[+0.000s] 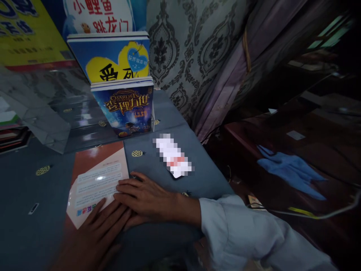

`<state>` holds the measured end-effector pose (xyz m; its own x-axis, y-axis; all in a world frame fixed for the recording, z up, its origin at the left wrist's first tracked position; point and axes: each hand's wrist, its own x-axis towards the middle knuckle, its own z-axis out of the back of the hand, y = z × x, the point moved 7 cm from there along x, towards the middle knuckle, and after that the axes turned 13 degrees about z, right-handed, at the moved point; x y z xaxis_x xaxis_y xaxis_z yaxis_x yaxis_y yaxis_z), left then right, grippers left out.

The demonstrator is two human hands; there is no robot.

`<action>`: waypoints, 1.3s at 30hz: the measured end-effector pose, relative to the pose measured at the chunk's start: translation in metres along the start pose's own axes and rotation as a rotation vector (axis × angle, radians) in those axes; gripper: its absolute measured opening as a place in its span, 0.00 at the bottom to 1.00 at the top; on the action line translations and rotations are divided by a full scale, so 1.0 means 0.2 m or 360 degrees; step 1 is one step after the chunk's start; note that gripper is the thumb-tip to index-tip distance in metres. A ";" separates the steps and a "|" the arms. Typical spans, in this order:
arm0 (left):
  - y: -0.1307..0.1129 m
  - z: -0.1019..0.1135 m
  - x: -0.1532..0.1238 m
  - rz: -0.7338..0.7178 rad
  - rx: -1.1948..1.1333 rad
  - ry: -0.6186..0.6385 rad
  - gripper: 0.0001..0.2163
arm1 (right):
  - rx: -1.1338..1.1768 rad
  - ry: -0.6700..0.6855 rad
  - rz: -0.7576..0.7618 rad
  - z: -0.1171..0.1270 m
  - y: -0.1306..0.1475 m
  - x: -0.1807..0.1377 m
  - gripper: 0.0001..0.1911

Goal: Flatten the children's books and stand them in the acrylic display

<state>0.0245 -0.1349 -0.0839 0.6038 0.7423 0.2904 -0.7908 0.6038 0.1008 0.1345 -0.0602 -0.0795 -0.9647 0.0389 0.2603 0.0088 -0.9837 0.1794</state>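
Observation:
A glossy red and white booklet (pixel 98 165) with printed text lies flat on the blue table cover. Over its lower right part rests my right hand (pixel 146 197), palm down with fingers stretched out, coming from a light sleeve. My left hand (pixel 104 226) lies flat at the booklet's lower edge, fingers extended. The fingertips of the two hands meet and partly overlap. Neither hand grips anything. To the right of the booklet lies a phone (pixel 172 156) with a bright, blurred-out screen.
Picture books (pixel 128 109) stand in tiers on a clear stand behind the booklet. A clear plastic holder (pixel 53 120) and stacked books (pixel 14 131) are at the left. Beyond the table's right edge, a blue cloth (pixel 290 169) lies on a dark red surface near a pale cable (pixel 335 212).

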 end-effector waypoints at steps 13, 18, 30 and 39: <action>0.21 -0.09 -0.26 0.0468 -0.0063 0.0187 0.33 | 0.0044 -0.0010 -0.0028 0.01 0.00 0.00 0.30; 0.40 -0.13 -0.25 0.0612 -0.0155 0.0106 0.32 | 0.0091 -0.0017 -0.0047 0.01 0.00 0.00 0.31; 0.89 -0.21 -0.03 0.1242 -0.0358 0.0208 0.33 | 0.0214 -0.0097 -0.0054 0.01 -0.01 -0.01 0.30; 0.89 -0.22 -0.01 0.1160 -0.0254 0.0185 0.35 | 0.0262 -0.0100 -0.0329 -0.01 -0.15 0.14 0.34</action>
<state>-0.1133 -0.0166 -0.1091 -0.0528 0.9904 0.1278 -0.9753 -0.0236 -0.2198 0.1058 -0.0306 -0.0800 -0.9324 0.2515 0.2596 -0.1389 -0.9124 0.3850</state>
